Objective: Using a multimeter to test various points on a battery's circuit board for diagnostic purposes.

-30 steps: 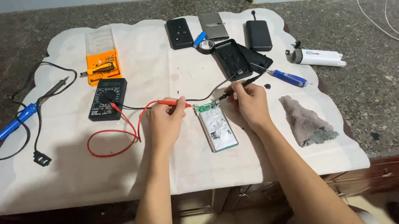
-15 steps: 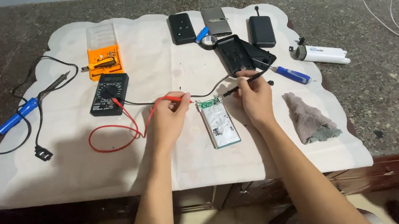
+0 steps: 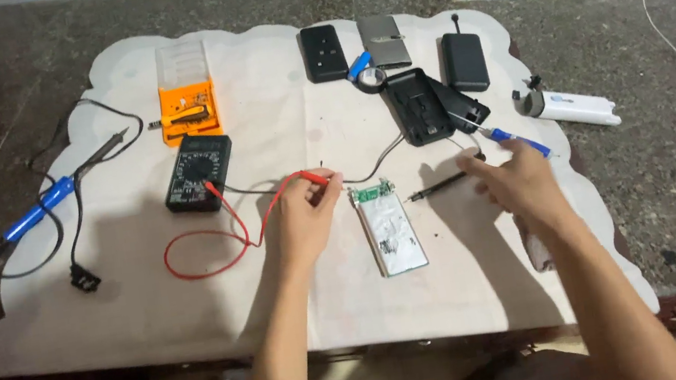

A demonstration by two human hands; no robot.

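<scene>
The red probe (image 3: 311, 177) is pinched in the left hand (image 3: 304, 218), mid-mat, its red lead looping to the multimeter (image 3: 198, 172) at ten o'clock. At three o'clock lies the silver battery pack (image 3: 389, 229); past it the black probe (image 3: 442, 187) lies loose. The right hand (image 3: 516, 183) hovers open, near a blue screwdriver (image 3: 518, 140).

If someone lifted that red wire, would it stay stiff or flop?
Probably flop: the red wire lies in a loose loop on the mat. It looks thin, so likely light. One end runs to the black meter, which might get tugged along.
</scene>
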